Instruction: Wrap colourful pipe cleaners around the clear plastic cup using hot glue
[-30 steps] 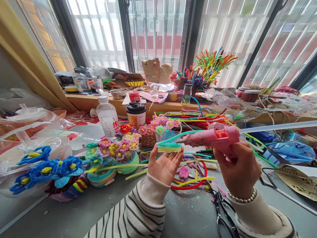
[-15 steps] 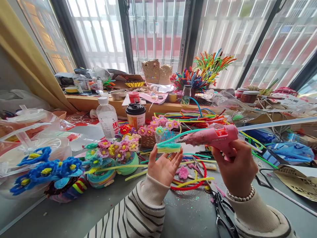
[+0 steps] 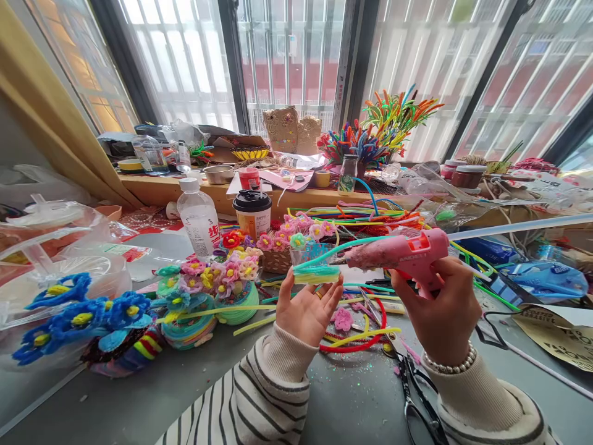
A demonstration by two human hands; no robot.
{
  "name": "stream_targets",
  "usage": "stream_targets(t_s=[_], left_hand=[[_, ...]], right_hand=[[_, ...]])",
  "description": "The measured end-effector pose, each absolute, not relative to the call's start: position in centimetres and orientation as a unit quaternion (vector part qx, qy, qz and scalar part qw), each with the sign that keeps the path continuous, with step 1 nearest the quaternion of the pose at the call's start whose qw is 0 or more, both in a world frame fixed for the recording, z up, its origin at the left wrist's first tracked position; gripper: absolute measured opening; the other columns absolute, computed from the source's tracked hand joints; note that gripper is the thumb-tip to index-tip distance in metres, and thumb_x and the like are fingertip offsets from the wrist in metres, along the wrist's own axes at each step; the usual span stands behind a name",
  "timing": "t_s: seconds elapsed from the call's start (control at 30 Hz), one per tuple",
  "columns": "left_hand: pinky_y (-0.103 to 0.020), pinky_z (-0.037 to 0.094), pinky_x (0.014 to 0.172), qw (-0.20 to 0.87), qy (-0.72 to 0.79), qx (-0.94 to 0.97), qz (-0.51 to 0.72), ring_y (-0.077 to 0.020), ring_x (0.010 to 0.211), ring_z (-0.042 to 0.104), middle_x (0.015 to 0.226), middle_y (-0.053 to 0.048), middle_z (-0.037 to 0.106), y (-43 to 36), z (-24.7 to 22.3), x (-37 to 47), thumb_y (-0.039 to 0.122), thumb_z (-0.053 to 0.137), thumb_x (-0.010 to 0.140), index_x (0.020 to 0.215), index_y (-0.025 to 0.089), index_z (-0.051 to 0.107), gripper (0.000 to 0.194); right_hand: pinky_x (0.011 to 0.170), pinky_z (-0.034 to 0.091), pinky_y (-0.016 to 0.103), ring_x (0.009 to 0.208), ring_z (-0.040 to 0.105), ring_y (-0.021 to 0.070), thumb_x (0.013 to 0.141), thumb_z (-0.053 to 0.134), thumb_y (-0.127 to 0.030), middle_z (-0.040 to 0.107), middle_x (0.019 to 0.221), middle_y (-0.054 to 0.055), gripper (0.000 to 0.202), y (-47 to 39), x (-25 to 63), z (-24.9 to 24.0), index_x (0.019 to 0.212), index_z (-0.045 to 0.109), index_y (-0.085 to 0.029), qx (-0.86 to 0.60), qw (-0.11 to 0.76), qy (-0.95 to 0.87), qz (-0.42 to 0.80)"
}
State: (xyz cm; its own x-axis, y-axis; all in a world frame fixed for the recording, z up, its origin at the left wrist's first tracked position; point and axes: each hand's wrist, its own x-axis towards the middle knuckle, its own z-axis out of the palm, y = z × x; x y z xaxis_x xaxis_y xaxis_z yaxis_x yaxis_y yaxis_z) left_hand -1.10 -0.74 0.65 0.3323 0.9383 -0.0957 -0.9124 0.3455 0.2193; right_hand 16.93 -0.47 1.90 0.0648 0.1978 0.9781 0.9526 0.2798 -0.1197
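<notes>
Between the thumb and fingertips of my left hand (image 3: 306, 309) is a small piece wrapped in teal and yellow pipe cleaner (image 3: 317, 275), held palm up. A loose teal strand runs from its left end up to the right, behind the glue gun. My right hand (image 3: 438, 309) grips a pink glue gun (image 3: 401, 256) by its handle, with a long clear glue stick (image 3: 519, 227) out of the back. The gun's nozzle points left, close to the right end of the wrapped piece; whether they touch is unclear.
Black scissors (image 3: 414, 395) and a pink fuzzy flower (image 3: 343, 319) lie on the grey table (image 3: 352, 402). Blue flowers (image 3: 83, 318) and flower-topped pots stand left. Behind are a bottle (image 3: 198, 219), a lidded cup (image 3: 252, 216) and piled pipe cleaners (image 3: 361, 216).
The glue gun has tilted slightly and its back end sits a little higher. The view has shifted a little; my left hand holds the wrapped piece in nearly the same place.
</notes>
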Motion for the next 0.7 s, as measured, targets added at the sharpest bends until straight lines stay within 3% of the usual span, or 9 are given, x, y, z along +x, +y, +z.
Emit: stream_targets(t_s=[0.5, 0.7], left_hand=[[-0.031, 0.051, 0.077, 0.818, 0.102, 0.069, 0.563, -0.0249, 0.091, 0.065, 0.094, -0.018, 0.065, -0.80, 0.83, -1.25, 0.047, 0.038, 0.083, 0.130, 0.003, 0.032, 0.064], [-0.030, 0.051, 0.078, 0.817, 0.096, 0.079, 0.563, -0.0240, 0.090, 0.065, 0.093, -0.016, 0.066, -0.86, 0.72, -1.26, 0.046, 0.041, 0.082, 0.129, 0.004, 0.031, 0.064]], right_hand=[[0.045, 0.038, 0.021, 0.054, 0.054, 0.0098, 0.070, 0.066, -0.031, 0.057, 0.073, 0.000, 0.031, -0.51, 16.86, 2.03, 0.088, 0.045, -0.018, -0.489, 0.524, -0.599, -0.356], [0.045, 0.040, 0.024, 0.056, 0.057, 0.0136, 0.071, 0.065, -0.031, 0.058, 0.072, 0.001, 0.028, -0.57, 16.79, 2.18, 0.088, 0.045, -0.020, -0.481, 0.525, -0.603, -0.359]])
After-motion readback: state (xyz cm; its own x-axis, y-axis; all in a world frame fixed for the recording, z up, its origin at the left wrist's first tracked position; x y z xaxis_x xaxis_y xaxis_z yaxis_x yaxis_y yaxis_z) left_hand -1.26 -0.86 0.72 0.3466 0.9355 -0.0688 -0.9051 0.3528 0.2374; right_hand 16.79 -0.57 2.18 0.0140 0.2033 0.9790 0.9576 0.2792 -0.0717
